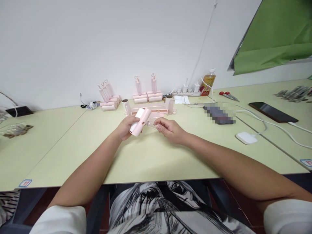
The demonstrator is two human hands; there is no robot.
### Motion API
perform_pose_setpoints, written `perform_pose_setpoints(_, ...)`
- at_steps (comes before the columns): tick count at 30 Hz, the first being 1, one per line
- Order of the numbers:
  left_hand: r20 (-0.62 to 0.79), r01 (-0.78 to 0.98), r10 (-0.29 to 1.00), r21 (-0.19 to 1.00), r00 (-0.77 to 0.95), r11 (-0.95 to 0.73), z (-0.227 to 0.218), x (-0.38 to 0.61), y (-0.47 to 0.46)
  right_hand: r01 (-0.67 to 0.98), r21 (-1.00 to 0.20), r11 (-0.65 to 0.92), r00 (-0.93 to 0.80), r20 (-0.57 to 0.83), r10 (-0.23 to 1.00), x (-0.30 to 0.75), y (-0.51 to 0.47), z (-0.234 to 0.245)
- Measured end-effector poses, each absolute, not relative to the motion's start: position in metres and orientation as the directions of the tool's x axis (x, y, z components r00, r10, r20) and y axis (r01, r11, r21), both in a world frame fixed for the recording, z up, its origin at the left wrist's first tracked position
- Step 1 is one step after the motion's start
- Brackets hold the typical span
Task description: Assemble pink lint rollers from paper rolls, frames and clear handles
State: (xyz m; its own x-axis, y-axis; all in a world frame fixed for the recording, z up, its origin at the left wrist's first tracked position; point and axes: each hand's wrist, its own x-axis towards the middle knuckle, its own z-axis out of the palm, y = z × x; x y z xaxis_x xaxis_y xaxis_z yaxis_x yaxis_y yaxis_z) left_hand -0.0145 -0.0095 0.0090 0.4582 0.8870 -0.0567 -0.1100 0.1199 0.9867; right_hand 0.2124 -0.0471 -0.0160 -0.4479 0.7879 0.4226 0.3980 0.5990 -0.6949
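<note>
In my left hand (128, 127) is the pink head of a lint roller (142, 121), tilted above the table, with a white strip showing along its upper side. My right hand (169, 130) pinches a clear handle (151, 124); its far end is at the hole in the pink head, and I cannot tell whether it is inserted. Just behind my hands lie a long pink part (156, 112) and a cardboard-cored roll (169, 103), with another such roll (126, 106) to the left.
Several pink lint rollers (147, 95) stand by the wall, handles up, with more (109, 103) to their left. Rightward are a power strip (188, 93), a drink bottle (208, 83), red-handled tools (227, 95), a dark phone (273, 112) and a white charger (246, 137) with cables.
</note>
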Motion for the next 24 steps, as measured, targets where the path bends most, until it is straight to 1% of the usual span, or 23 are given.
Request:
perform_pose_setpoints(3, -0.076, -0.165, 0.885, 0.972, 0.459, 0.169, 0.0078, -0.016, -0.0093, 0.408, -0.687, 0.602, -0.453, 0.42, 0.786, 0.212, -0.0484, -0.0148)
perform_pose_setpoints(6, -0.071, -0.184, 0.883, 0.967, 0.464, 0.175, 0.0066, -0.016, -0.0094, 0.417, -0.679, 0.604, -0.459, 0.417, 0.785, 0.2111, -0.0498, -0.014)
perform_pose_setpoints(13, -0.014, -0.202, 0.873, 0.971, 0.487, 0.128, 0.0043, -0.0138, -0.0092, 0.447, -0.672, 0.59, -0.456, 0.397, 0.797, 0.2102, -0.0501, -0.0146)
perform_pose_setpoints(17, 0.011, -0.226, 0.885, 0.968, 0.466, 0.107, 0.0025, -0.014, -0.0076, 0.505, -0.674, 0.54, -0.44, 0.337, 0.832, 0.21, -0.0502, -0.014)
perform_pose_setpoints(21, 0.001, -0.154, 0.904, 0.985, 0.427, 0.072, 0.0003, -0.0141, -0.0061, 0.579, -0.656, 0.484, -0.432, 0.257, 0.865, 0.2094, -0.0499, -0.0132)
perform_pose_setpoints(24, 0.017, -0.078, 0.913, 0.997, 0.407, 0.017, -0.0013, -0.0136, -0.0059, 0.615, -0.637, 0.465, -0.431, 0.222, 0.875, 0.2091, -0.0498, -0.0127)
